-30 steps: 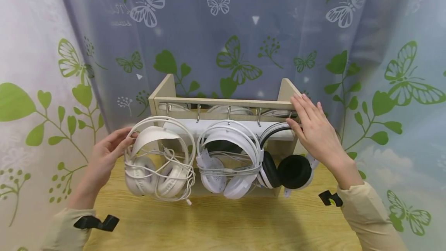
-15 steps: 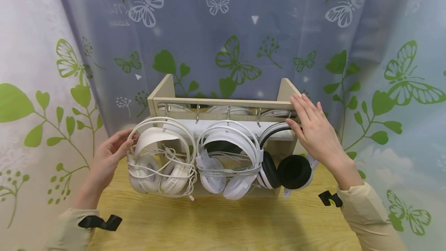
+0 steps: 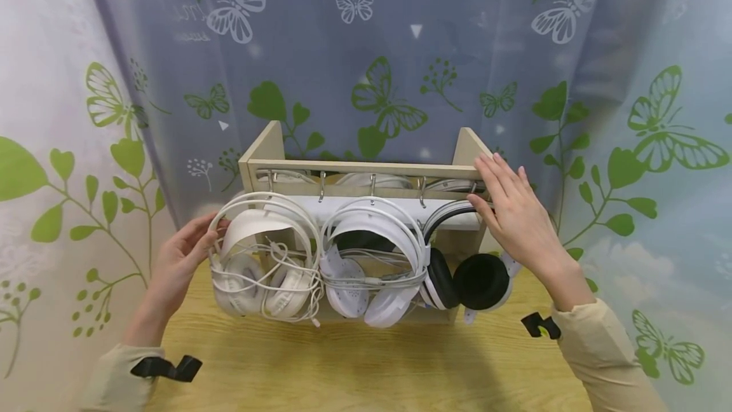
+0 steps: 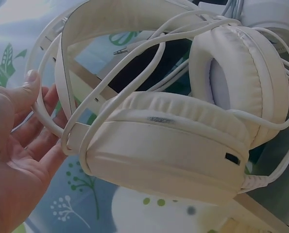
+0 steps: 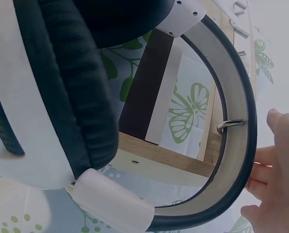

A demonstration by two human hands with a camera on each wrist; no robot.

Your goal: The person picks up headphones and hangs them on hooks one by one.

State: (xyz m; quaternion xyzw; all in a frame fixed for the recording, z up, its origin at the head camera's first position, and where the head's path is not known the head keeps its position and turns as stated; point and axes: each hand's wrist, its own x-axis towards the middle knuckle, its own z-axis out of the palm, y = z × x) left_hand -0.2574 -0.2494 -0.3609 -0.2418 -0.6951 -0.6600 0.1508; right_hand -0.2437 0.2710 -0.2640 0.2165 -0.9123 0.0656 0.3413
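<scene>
My left hand [image 3: 177, 262] pinches the side of the headband on cream headphones [image 4: 163, 145], thumb on one side and fingers behind. Their white cable is wound loosely across both ear cups. They hang at the left end of a pale wooden rack [image 3: 366, 166]. At the rack's right end my right hand [image 3: 517, 224] rests with straight fingers on the side board. Just below it are white headphones with black pads [image 3: 483, 281], their headband over a metal hook [image 5: 230, 124] in the right wrist view. White headphones [image 3: 347, 288] with a bundled cable hang in the middle.
Several metal hooks [image 3: 373, 188] line the rack's front bar. Behind the bar, parts of other white items show, mostly hidden. The rack stands on a yellow wood-grain table [image 3: 343, 367]. Printed curtains [image 3: 320, 49] with butterflies and leaves surround it.
My left hand has shifted slightly right with the cream headphones, bringing them nearer the middle pair. The right hand stays on the rack's end.
</scene>
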